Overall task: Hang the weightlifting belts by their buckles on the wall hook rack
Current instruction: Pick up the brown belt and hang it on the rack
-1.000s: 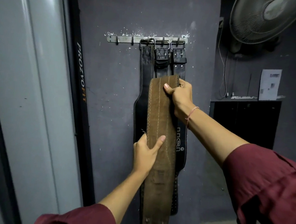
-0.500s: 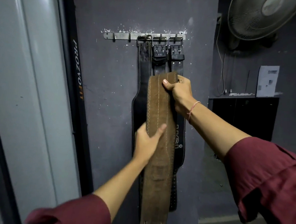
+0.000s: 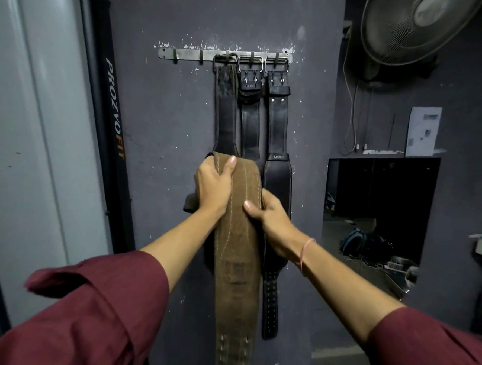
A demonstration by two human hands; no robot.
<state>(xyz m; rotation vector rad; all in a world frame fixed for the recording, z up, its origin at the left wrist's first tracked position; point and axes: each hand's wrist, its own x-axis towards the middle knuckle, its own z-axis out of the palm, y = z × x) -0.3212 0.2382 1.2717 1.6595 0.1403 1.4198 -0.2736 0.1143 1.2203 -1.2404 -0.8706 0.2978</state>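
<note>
Near the top centre of the frame a metal hook rack (image 3: pixel 185 54) is screwed to the dark wall, and three black belts (image 3: pixel 277 128) hang from its right-hand hooks by their buckles, side by side and touching, so their weight pulls them straight down the wall. The hooks toward the rack's left end are bare, which leaves room for one more.

The brown belt (image 3: pixel 236 266) is not on the rack. It sits at the centre of the frame, in front of the lower halves of the black belts, draped over and folded at its top. The left hand (image 3: pixel 212 189) is closed around that folded top, thumb lying across the front face, probably to carry the weight and keep the stiff leather from flopping. A dark end piece sticks out just below the left hand; whether that is the buckle cannot be told. The right hand (image 3: pixel 271 215) is clamped on the belt's right edge just below the fold, thumb on the front, seemingly to steady it while the long tail hangs down to the bottom centre of the frame.

Judging from this, the buckle end must be found and lifted to a free hook.
</note>
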